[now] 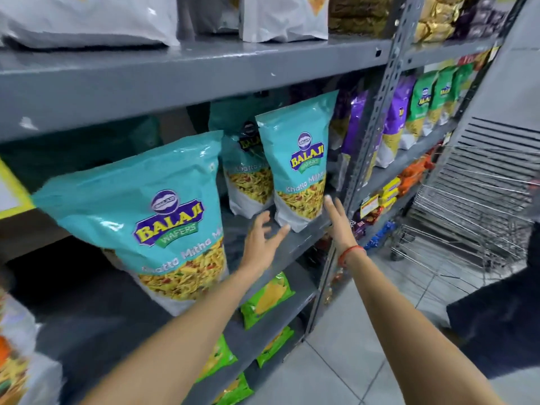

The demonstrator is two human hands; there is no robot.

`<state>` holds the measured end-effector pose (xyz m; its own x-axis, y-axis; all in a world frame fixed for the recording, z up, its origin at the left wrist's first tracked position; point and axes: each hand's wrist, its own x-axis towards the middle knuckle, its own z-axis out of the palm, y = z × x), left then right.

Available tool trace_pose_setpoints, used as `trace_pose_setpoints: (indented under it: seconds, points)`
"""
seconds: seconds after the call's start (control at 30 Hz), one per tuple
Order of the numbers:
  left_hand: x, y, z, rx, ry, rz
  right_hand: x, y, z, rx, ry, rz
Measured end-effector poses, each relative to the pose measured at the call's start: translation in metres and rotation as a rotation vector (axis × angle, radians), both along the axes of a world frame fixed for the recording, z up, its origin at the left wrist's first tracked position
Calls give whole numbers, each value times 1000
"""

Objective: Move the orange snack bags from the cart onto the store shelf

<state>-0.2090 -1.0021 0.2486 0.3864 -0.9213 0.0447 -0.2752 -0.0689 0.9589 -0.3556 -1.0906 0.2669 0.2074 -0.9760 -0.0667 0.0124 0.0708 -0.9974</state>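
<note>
Both hands reach empty toward the grey shelf (295, 244). Left hand (258, 244) fingers spread over bare shelf edge; right hand (336, 220) fingers straight beside a teal bag (298, 159). Orange bags (415, 175) sit beyond the right fingertips.

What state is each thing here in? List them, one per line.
Left hand: open, empty, fingers spread near the bag.
Right hand: open, empty, fingertips at the bag's lower edge.
Right teal bag: upright on the shelf.
Big teal bag: tilted, at the shelf front.
Shelf: partly stocked.
Wire cart: contents not visible.
</note>
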Motion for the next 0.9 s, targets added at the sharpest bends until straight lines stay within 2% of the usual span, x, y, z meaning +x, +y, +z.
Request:
trace_pose_setpoints:
  seconds: [0.13,0.23,0.5,0.83,0.9]
  points:
    - [14,-52,-12,95,-49,-92,10,-34,-7,24,-46,16]
    - [11,-75,-28,101,-37,-82,17,-44,-18,-8,-4,78]
    - [3,-39,-39,28,-140,109,23,-20,-33,-108,76,5]
    - [7,-25,-22,135,-116,24,25,4,-27,-58,164,-23]
    - [1,-25,-17,165,-126,42,25,7,-23,-41,194,-106]
